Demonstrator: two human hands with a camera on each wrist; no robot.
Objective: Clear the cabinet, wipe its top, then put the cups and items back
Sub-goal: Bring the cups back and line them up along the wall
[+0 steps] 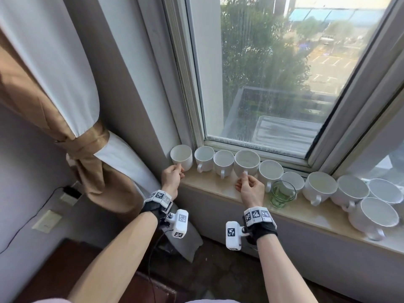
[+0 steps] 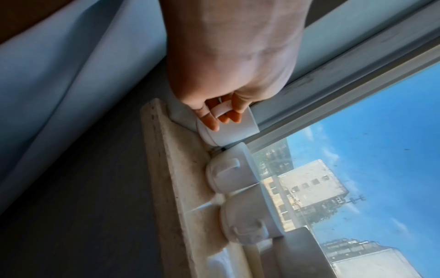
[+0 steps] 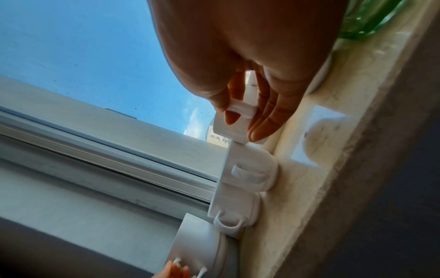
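Both forearms reached up from the lower frame, each wrist strapped with a marker band. On the pale stone windowsill (image 1: pixel 218 186) stood a row of white cups. At its far left end, the left hand (image 1: pixel 172 177) pinched the handle of the straight-sided cup (image 1: pixel 181 157), fingers curled round it. Three cups along, the right hand (image 1: pixel 249 188) pinched the handle of the wide cup (image 1: pixel 247 162) likewise. Just right of that hand sat a green glass (image 1: pixel 282 194), with more cups beyond. A tied curtain (image 1: pixel 87 145) hung at left.
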